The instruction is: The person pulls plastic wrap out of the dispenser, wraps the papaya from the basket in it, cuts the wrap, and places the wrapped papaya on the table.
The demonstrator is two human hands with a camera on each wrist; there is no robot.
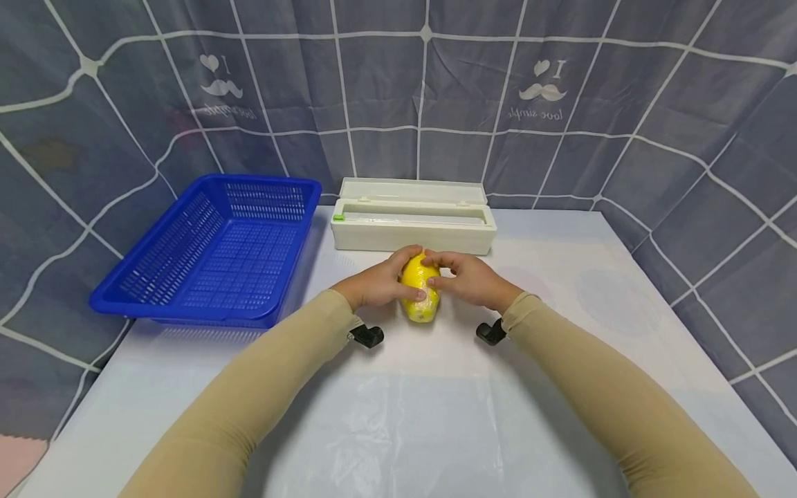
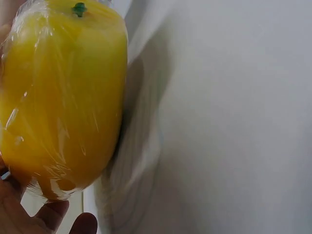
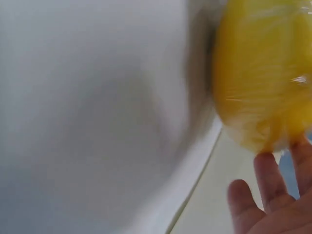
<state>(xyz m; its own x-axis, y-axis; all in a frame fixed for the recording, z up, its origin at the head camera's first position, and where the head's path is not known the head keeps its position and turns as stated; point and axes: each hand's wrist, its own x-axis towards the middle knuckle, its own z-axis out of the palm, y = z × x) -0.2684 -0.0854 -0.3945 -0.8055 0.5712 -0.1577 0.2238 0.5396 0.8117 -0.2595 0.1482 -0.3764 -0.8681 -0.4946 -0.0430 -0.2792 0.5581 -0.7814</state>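
An oblong yellow fruit (image 1: 420, 285) wrapped in shiny clear film lies lengthwise between the two hands. My left hand (image 1: 391, 278) holds its left side, thumb across the top and fingers round the far end. From the right, my right hand (image 1: 467, 277) holds it with thumb and fingertips on the film. The left wrist view shows the fruit (image 2: 63, 92) close up, with a small green stem at one end and creased film at the other. Fingertips touch that creased end in the right wrist view, where the fruit (image 3: 265, 73) is partly cut off.
Just beyond the hands stands a white cling film dispenser (image 1: 414, 238), its lid raised and a green tab at its left. A blue plastic basket (image 1: 274, 304) is on the left of the white table (image 1: 429, 429). A grey checked curtain (image 1: 386, 90) surrounds the back and sides.
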